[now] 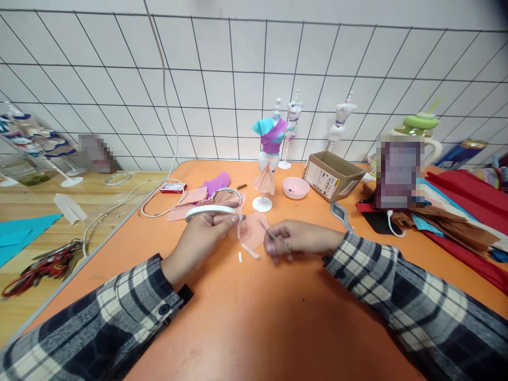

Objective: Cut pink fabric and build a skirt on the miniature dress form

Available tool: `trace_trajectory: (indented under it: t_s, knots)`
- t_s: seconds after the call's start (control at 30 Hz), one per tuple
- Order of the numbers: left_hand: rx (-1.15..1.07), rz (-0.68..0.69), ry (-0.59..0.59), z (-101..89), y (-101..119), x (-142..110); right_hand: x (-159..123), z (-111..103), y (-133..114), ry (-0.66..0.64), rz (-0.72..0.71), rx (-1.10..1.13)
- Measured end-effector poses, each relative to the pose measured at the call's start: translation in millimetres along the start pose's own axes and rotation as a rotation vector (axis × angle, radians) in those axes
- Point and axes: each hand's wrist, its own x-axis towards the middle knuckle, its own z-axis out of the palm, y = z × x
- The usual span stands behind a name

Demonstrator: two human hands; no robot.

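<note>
My left hand (204, 238) is closed on a narrow roll of white tape (212, 210), held flat above the orange table. A loose strip of tape (246, 246) hangs from its fingertips and curls toward the right. My right hand (288, 241), slightly blurred, is closed just right of the strip's free end. A thin, dark tip pokes out by its fingers, but I cannot make out what it is. Between and behind the hands lies a piece of peach cloth (256, 228). A small white tape scrap (239, 257) rests on the table nearby.
A mini dress form (272, 143) in purple and turquoise cloth stands behind, near a peach-draped stand (264, 182). Further right are a pink bowl (296, 188), a cardboard box (333, 174) and a propped phone (399, 174). Red-handled scissors (43, 270) lie left.
</note>
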Motion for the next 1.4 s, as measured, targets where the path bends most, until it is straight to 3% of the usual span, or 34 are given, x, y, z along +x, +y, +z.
trace_trajectory:
  t_s: [0.1,0.13,0.2,0.37,0.53,0.63,0.77,0.93,1.23,1.3,1.4]
  knots:
    - [-0.048,-0.010,-0.035,3.7,2.5,-4.0,7.0,0.3,3.2,0.562,-0.179,-0.030]
    - [-0.098,-0.014,-0.066,5.8,3.1,-5.9,8.6,2.1,3.9,0.685,-0.227,-0.063]
    - [-0.182,-0.004,-0.131,10.4,4.0,-9.6,10.1,8.7,4.5,0.770,-0.283,-0.129]
    - [-0.187,-0.015,-0.223,18.2,3.6,-16.2,10.0,30.1,3.9,0.798,-0.325,-0.250]
    - [-0.264,-0.084,-0.242,18.1,2.4,-18.5,11.6,34.3,4.8,0.872,-0.348,-0.355]
    - [-0.249,-0.076,-0.240,14.4,3.5,-17.0,12.4,31.3,5.4,0.821,-0.351,-0.329]
    - [-0.033,0.065,-0.217,6.4,7.4,-13.2,14.8,29.4,6.8,0.669,-0.327,-0.248]
    - [0.109,0.129,-0.287,1.8,12.7,-11.8,16.3,31.2,7.7,0.638,-0.330,-0.156]
    - [0.193,0.107,-0.162,1.7,9.9,-9.4,16.3,34.4,9.6,0.778,-0.384,-0.180]
    - [0.190,0.091,-0.133,1.3,7.7,-9.1,17.7,34.6,9.4,0.708,-0.356,-0.037]
    - [0.172,0.059,-0.120,-3.2,7.4,-9.1,18.5,35.6,9.7,0.454,-0.288,0.295]
